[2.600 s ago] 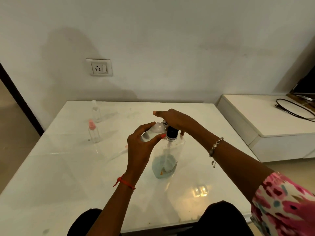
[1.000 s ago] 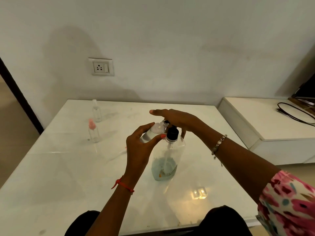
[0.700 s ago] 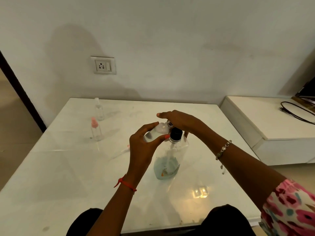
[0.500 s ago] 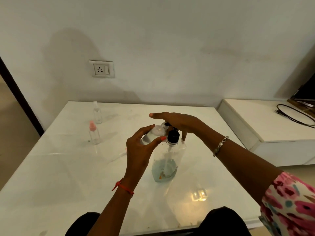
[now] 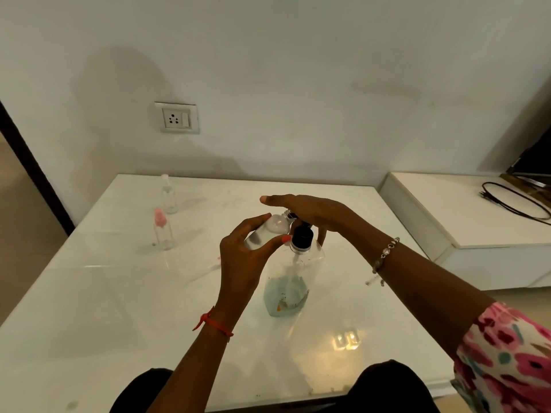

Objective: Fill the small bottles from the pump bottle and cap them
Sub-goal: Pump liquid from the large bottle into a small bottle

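My left hand (image 5: 238, 257) pinched a small bottle (image 5: 268, 231), tilted, mouth at the pump bottle (image 5: 290, 281) spout. My right hand (image 5: 310, 208) lay flat, fingers spread, on the pump head above the counter (image 5: 89, 308).

Plenty of open table (image 5: 89, 308) front-left; only the pink-capped bottle (image 5: 163, 231) and clear bottle (image 5: 168, 195) block the far-left corner, pump bottle (image 5: 290, 278) mid-table.

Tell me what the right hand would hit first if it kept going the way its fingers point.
The right hand points left across the table; past its fingertips the way looks free, perhaps passing above the clear-capped bottle, though depth is unclear.
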